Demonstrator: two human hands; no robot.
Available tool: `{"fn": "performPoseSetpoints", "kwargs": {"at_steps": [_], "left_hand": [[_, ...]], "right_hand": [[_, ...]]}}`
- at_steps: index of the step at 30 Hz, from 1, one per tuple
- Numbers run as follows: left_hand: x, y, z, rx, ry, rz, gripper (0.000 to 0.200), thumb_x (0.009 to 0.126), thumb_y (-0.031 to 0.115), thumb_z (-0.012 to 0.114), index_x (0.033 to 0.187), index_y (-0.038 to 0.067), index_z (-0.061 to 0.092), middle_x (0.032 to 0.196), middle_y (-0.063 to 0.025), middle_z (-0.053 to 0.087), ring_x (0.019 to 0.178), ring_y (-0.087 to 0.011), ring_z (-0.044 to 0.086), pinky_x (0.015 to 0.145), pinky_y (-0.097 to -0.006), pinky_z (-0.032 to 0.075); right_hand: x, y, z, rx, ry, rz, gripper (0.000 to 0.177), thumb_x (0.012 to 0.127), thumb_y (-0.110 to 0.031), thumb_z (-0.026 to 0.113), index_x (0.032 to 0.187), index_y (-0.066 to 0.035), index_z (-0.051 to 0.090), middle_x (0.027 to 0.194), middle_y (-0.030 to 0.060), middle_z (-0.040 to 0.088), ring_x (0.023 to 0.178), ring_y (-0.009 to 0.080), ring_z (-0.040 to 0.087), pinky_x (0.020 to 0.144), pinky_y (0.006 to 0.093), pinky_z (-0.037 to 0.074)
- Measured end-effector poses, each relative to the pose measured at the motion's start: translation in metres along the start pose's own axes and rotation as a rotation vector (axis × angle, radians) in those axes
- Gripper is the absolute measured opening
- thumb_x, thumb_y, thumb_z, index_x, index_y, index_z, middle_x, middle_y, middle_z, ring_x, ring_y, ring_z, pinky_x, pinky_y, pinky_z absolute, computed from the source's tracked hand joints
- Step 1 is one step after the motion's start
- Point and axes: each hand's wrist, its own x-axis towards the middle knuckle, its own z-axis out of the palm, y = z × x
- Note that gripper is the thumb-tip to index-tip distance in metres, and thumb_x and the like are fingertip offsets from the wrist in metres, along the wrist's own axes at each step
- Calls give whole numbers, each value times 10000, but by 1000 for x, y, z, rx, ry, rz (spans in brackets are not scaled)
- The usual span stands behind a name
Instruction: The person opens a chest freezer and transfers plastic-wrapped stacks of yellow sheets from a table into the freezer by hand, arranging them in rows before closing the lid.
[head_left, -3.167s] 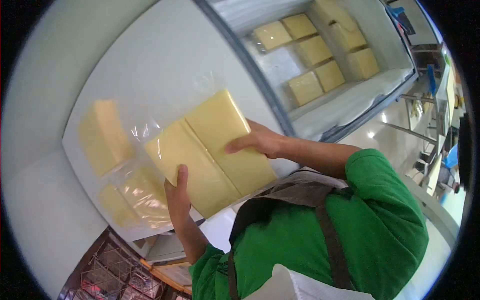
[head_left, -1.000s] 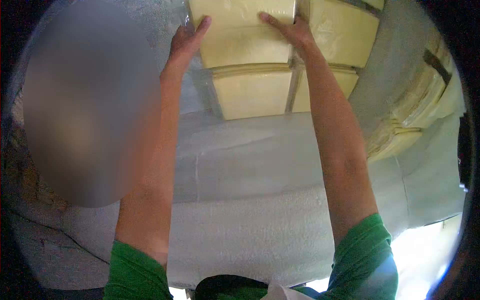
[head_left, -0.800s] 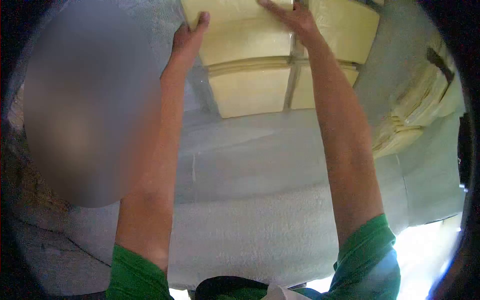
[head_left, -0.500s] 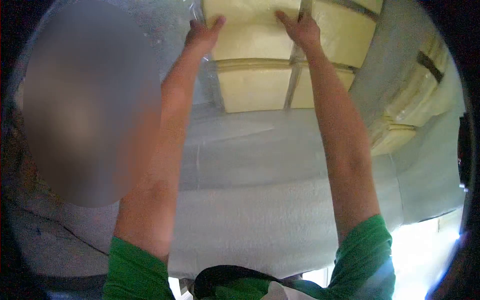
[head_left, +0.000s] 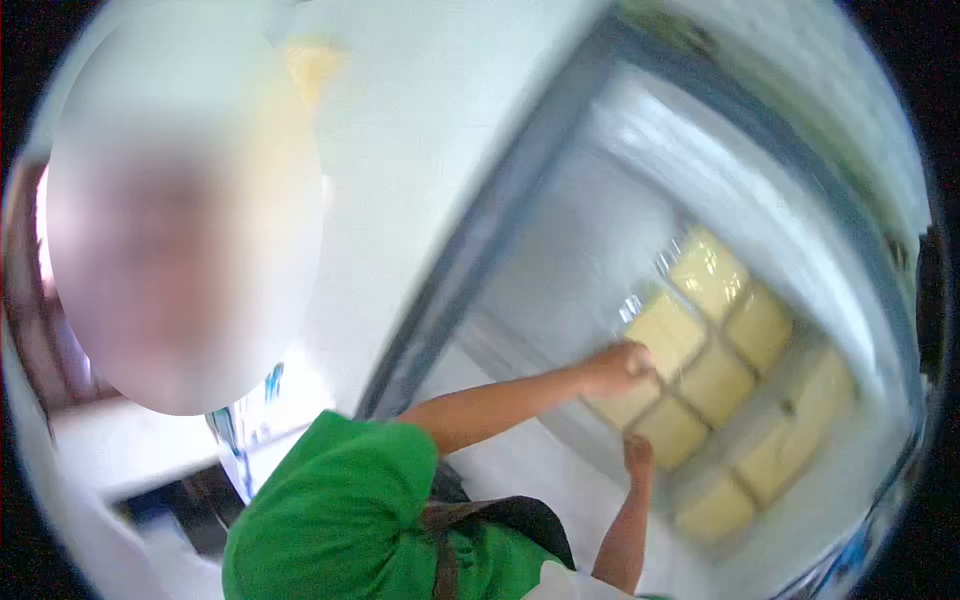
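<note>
Pale yellow, flat-topped blocks (head_left: 716, 385) in clear plastic lie in rows inside a deep grey-white chest (head_left: 560, 215). My left hand (head_left: 618, 368) reaches over the near corner of the rows, its fingers curled; what they hold, if anything, is not clear. Lower down, my right hand (head_left: 638, 455) is at the edge of the nearest blocks, its fingers smeared by motion. Loose shiny plastic (head_left: 630, 308) shows along the left edge of the rows.
The chest's dark rim (head_left: 500, 190) runs diagonally across the view. Beside it stands a pale wall (head_left: 420, 120). A separate group of yellow blocks (head_left: 800, 430) lies along the chest's right side. A blurred patch hides much of the left.
The view has swung and tilted, so the chest rim and the wall now show. The blocks appear lower right. My hands are closer together, with the left no longer spread at the block's side.
</note>
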Motion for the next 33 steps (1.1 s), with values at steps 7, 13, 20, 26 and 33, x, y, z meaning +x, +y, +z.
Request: {"fn": "performPoseSetpoints", "kwargs": {"at_steps": [7, 13, 20, 26, 33], "left_hand": [[-162, 99, -204, 32, 477, 368, 212, 923, 215, 628, 991, 17, 665, 928, -120, 690, 856, -214, 669, 779, -327, 519], [-288, -5, -397, 471, 997, 288, 127, 818, 85, 674, 938, 57, 639, 960, -138, 644, 949, -312, 610, 866, -397, 488], [-392, -248, -668, 763, 1102, -398, 595, 875, 420, 591, 1327, 45, 493, 1397, -230, 427, 1311, -385, 386, 1073, -444, 352], [-421, -338, -799, 596, 999, -333, 615, 893, 509, 541, 1306, 54, 534, 1272, -199, 571, 1214, -353, 519, 1032, -448, 403], [-426, -298, -799, 108, 517, -265, 593, 729, 540, 755, 994, 14, 687, 896, -94, 714, 796, -218, 682, 739, -340, 530]], "right_hand": [[40, -39, -100, 420, 159, 477, 294, 927, -230, 544, 1068, 13, 631, 946, 142, 669, 753, 224, 668, 682, 349, 536], [25, -78, -131, 722, 350, 422, 254, 911, -201, 548, 1005, 28, 602, 864, 120, 635, 721, 184, 651, 620, 333, 544], [3, -304, -153, 581, 753, 610, 245, 875, -104, 614, 1073, 39, 593, 781, 42, 610, 680, 135, 561, 596, 266, 465], [117, -566, -191, 423, 946, 545, 216, 883, -111, 596, 1038, 39, 598, 827, 40, 579, 710, 116, 525, 608, 259, 443], [362, -801, -125, 1032, 139, 198, 621, 894, -310, 635, 1329, 85, 433, 994, 119, 679, 838, 161, 623, 710, 283, 501]]}}
